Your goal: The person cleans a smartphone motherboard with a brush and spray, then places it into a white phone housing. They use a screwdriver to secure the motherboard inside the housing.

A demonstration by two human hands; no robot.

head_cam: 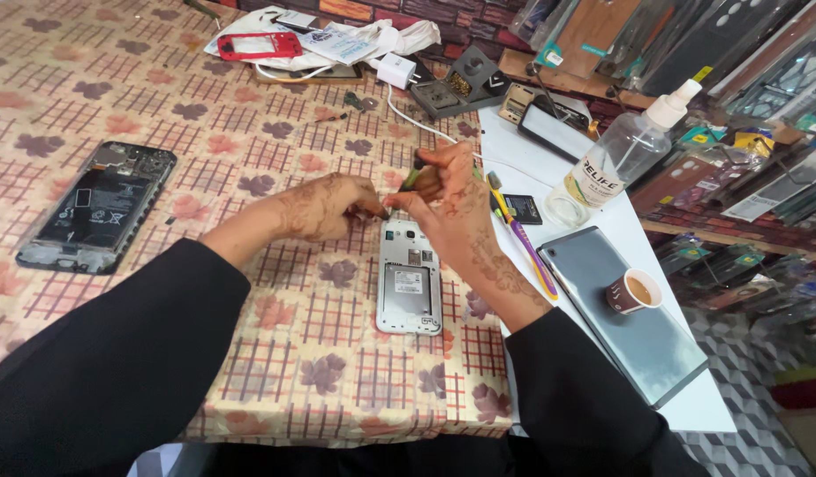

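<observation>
- White phone (409, 287) lies flat on the tabletop (275, 132), near the middle, with its back cover off and its insides showing.
- Both hands meet just above the top end of the white phone, at its 12 o'clock.
- The left hand (330, 205) comes in from 9 o'clock. Its fingers are pressed together at the tips, pinching something too small to tell.
- The right hand (452, 212) comes in from 5 o'clock. Its fingers curl close and hold a small dark and green thing; I cannot tell what it is.
- The fingertips of the two hands touch or nearly touch each other.
- Both arms wear black sleeves (117, 353), and the hands have brown drawn patterns on them.
- A checked cloth with leaf shapes covers the tabletop.
- A black phone (99, 208) with its back open lies far off at 9 o'clock from the white phone.
- A purple and yellow toothbrush (523, 238) lies just beside the right hand, at 3 o'clock.
- A grey tablet (642, 340) lies at 4 o'clock, and a small paper cup (633, 291) with a brown drink stands on it.
- A clear bottle (624, 150) with a white top stands at 2 o'clock.
- A red phone frame (260, 44) and a white charger plug (396, 69) lie far away at 12 o'clock.
</observation>
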